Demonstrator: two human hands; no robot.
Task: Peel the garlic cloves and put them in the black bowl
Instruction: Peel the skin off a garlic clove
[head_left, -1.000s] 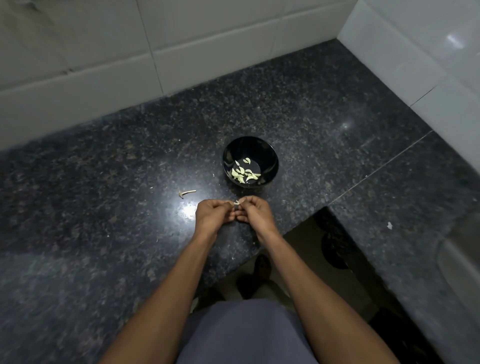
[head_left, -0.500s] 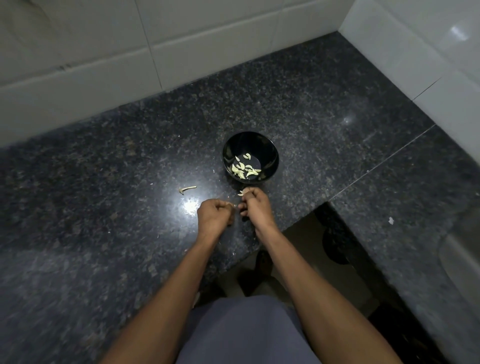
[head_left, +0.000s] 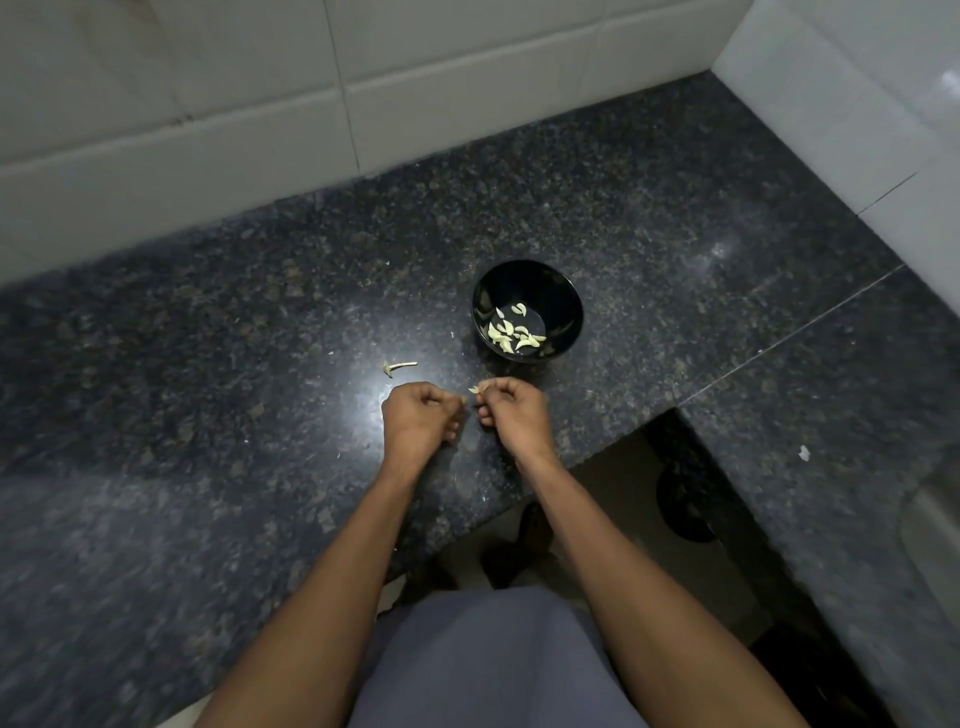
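My right hand (head_left: 511, 410) pinches a garlic clove (head_left: 474, 389) just short of the black bowl (head_left: 527, 310); my left hand (head_left: 421, 418) is curled, apparently around a scrap of skin. I'd strip any remaining skin, then drop the clove over the bowl's centre.

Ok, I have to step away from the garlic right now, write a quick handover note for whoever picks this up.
Right hand: pinches a pale garlic clove at its fingertips, just short of the black bowl.
Left hand: fingers curled, a small scrap at its tips, probably peel; too small to be sure.
Done: several peeled cloves lie in the bowl.
Left: drop the held clove in. A bare garlic stem lies on the granite counter; no unpeeled cloves in view.
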